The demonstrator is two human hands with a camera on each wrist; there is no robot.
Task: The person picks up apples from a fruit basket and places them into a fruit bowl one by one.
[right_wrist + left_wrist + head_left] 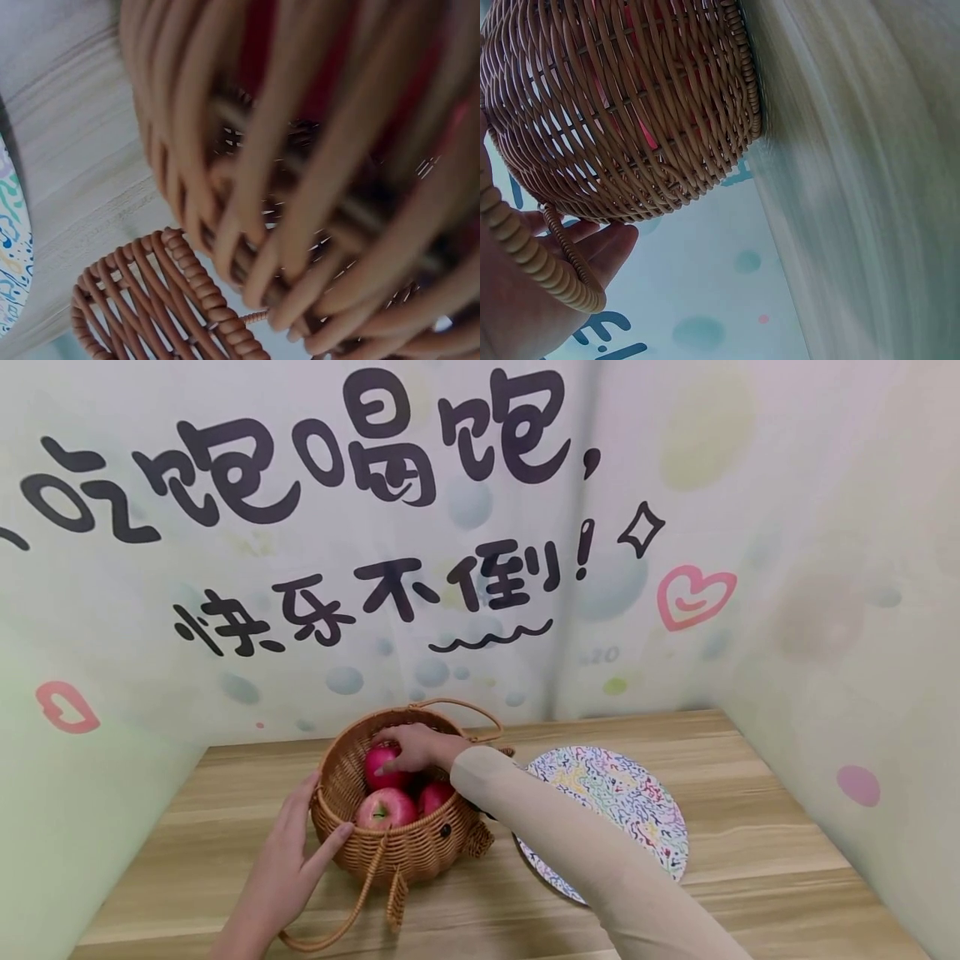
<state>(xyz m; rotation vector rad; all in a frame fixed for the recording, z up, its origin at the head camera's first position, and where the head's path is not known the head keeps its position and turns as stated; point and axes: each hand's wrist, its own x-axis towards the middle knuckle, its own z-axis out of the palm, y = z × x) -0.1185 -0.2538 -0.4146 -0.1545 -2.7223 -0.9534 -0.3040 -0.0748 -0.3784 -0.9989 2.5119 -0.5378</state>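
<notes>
A round wicker basket stands on the table with red apples inside. At its left side my left hand rests with fingers spread, the thumb tip at the front rim. The left wrist view shows those fingers against the weave, with a looped handle crossing the hand. Reaching over the right rim, my right hand curls its fingers and thumb round the rear apple. Nearer the front lie another apple and a partly covered apple. In the right wrist view, the basket wall hides the right hand.
Right of the basket lies a round board with a colourful squiggle pattern, partly covered by my right sleeve. A woven fin sticks out from the basket. The wooden table meets a printed wall behind the basket.
</notes>
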